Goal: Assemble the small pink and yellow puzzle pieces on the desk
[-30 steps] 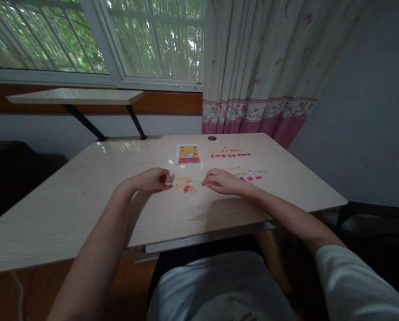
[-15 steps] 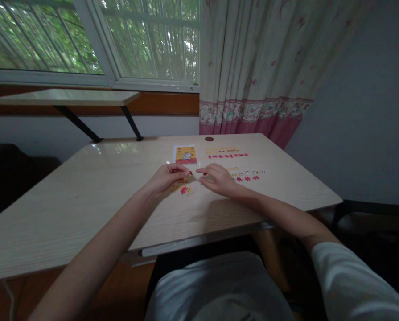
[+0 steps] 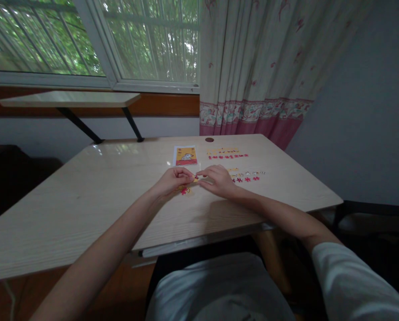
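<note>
My left hand (image 3: 176, 180) is closed in a pinch on a small yellow-and-dark jigsaw puzzle piece (image 3: 196, 178), held a little above the table. Facing it from the right is my right hand (image 3: 218, 180), its thumb and forefinger apart on either side of the piece's right end; whether they touch it is hard to make out. Below my left fingers lie a few loose pieces, with a red one (image 3: 184, 191) showing and others partly covered by the hand. A picture card (image 3: 186, 155) with a white figure on yellow and red lies just beyond my hands.
Rows of red and yellow pieces (image 3: 228, 156) lie at the back right of the wooden table (image 3: 85, 200). Nearer rows of white and red pieces (image 3: 248, 179) are partly behind my right hand. A raised shelf (image 3: 72, 99) stands at the back left, and a curtain (image 3: 252, 89) hangs behind.
My left hand has moved slightly right with the puzzle piece, bringing it between the fingertips of my right hand. The right hand has barely moved.
</note>
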Available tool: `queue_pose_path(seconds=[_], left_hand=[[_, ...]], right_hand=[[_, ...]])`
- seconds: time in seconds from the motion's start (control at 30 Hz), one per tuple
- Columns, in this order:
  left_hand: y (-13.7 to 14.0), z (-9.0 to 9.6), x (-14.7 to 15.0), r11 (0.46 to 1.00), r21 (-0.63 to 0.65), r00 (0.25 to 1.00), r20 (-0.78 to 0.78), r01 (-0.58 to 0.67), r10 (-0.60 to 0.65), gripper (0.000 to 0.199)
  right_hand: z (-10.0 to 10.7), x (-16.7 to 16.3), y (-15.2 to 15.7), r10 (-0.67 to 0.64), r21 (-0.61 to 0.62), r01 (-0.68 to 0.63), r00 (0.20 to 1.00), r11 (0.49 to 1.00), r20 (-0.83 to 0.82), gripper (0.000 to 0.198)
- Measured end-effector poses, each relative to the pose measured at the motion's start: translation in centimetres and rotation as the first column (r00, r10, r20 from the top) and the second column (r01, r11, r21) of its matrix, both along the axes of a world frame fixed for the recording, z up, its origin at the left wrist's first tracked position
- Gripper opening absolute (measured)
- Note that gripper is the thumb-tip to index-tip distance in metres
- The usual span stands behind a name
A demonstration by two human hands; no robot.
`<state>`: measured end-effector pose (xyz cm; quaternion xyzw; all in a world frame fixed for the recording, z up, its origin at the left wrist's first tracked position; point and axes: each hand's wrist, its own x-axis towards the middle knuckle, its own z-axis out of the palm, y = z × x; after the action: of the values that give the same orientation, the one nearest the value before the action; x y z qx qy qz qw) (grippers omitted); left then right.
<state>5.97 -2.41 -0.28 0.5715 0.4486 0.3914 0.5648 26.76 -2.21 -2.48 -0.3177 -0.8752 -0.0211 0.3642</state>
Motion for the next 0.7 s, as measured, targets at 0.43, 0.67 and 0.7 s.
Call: queue_pose_path(seconds=[0.43, 0.67, 0.7], left_hand=[[1.3, 0.3, -2.3, 0.961, 0.266, 0.960, -0.236, -0.083, 0.148, 0.033], [2.3, 1.3, -6.2, 0.868, 0.470, 0.598, -0.745, 0.159, 0.294, 0.023], [2.4, 1.2, -6.5, 0.865, 0.467, 0.575, -0.764, 0.182, 0.292, 0.024]], right_hand=[[0.9, 2.7, 2.3, 0.006, 0.072, 0.011, 0.971, 0.997, -0.239, 0.022], [1.0, 4.5, 3.6, 0.015, 0.101, 0.019, 0.947, 0.995, -0.321, 0.020], [0.9, 4.5, 3.6, 0.013, 0.094, 0.018, 0.948, 0.995, -0.319, 0.021]])
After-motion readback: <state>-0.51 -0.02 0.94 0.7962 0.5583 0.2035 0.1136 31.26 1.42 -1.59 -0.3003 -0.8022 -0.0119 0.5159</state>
